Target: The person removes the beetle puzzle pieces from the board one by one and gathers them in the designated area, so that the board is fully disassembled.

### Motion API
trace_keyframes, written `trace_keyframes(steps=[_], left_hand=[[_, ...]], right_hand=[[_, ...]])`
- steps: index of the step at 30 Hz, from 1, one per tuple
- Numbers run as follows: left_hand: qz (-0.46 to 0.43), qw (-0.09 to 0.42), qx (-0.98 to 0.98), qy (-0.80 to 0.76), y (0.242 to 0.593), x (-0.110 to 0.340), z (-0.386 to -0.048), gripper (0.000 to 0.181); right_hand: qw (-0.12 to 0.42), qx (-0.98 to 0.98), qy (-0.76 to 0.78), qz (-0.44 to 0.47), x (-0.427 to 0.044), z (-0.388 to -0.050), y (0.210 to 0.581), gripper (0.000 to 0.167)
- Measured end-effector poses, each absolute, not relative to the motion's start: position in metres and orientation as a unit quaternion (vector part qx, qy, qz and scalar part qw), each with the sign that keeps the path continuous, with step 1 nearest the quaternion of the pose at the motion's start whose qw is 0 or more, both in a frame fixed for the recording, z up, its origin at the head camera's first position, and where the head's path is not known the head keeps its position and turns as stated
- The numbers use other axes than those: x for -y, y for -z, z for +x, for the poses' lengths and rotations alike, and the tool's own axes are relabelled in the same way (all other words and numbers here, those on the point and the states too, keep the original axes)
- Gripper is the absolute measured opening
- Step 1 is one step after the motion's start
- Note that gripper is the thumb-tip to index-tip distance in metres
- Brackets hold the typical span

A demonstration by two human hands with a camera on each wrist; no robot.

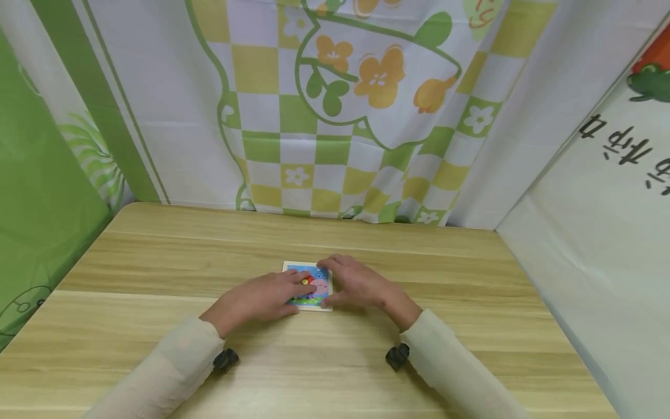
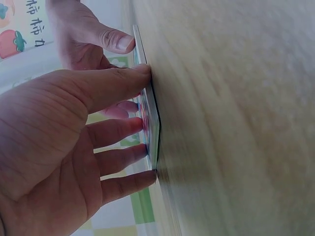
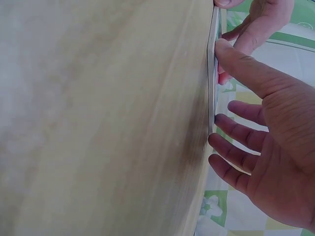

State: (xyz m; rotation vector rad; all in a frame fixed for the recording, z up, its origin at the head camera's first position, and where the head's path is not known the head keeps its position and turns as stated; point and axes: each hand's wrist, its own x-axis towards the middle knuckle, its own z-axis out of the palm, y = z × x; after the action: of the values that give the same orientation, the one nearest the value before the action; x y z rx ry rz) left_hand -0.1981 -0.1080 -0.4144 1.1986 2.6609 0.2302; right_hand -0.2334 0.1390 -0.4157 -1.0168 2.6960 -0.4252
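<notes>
A small square picture board [image 1: 320, 285] lies flat on the wooden table, with a pale border and a blue picture of a pink figure and red and green parts. My left hand [image 1: 264, 298] rests on its left side, fingers stretched over the picture and thumb at the near edge. At the right side is my right hand [image 1: 358, 283], its thumb touching the near right part and its fingers reaching to the far right corner. In the left wrist view the board [image 2: 153, 118] appears edge-on, thin and flat. My hands cover part of the picture.
The wooden table [image 1: 157, 267] reaches back to a curtain [image 1: 335, 148] with green and yellow checks and orange flowers. A white printed cloth [image 1: 586, 233] hangs on the right, a green one [image 1: 42, 174] on the left. Black straps [image 1: 226, 361] sit at both wrists.
</notes>
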Motion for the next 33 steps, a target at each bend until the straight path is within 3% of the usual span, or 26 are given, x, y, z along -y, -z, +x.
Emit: trace_keyframes(steps=[15, 33], left_hand=[[0.420, 0.098, -0.898, -0.092, 0.417, 0.109, -0.201, 0.054], [0.409, 0.113, -0.901, -0.087, 0.410, 0.101, -0.195, 0.047]], right_hand=[[0.108, -0.917, 0.150, -0.354, -0.139, -0.242, 0.415, 0.081], [0.122, -0.909, 0.156, -0.367, -0.133, -0.255, 0.413, 0.073]])
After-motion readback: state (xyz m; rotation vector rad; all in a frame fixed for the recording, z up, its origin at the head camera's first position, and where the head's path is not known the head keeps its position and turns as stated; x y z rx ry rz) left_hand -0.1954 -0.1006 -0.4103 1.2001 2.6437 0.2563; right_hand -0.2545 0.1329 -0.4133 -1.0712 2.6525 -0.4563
